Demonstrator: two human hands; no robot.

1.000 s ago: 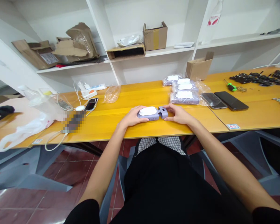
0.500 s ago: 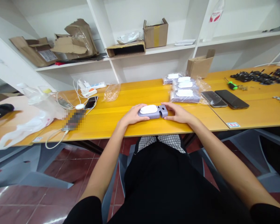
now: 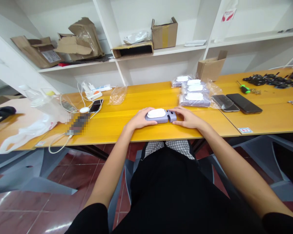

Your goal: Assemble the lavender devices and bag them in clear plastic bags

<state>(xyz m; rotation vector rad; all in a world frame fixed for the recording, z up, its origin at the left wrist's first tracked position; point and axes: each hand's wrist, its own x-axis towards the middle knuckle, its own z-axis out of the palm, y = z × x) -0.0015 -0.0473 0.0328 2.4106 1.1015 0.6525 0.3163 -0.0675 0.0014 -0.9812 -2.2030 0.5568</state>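
Note:
On the yellow table lies a purple plastic casing with a white oval pad on top. My left hand grips its left end, thumb along the near side and fingers behind. At the right end sits a purple end piece, with a dark slot-like gap between it and the main body. My right hand holds this end piece between thumb and fingers. Behind and to the right, several similar purple casings with white pads lie in clear plastic wrapping.
Two dark phones lie to the right, near a green-and-black screwdriver and black parts. A power strip, cables and a plastic bag are on the left. Cardboard boxes stand on the white shelf behind.
Both hands keep their holds on the casing and its end piece. The end piece appears slightly turned or shifted in my right hand. The whole view has moved a little.

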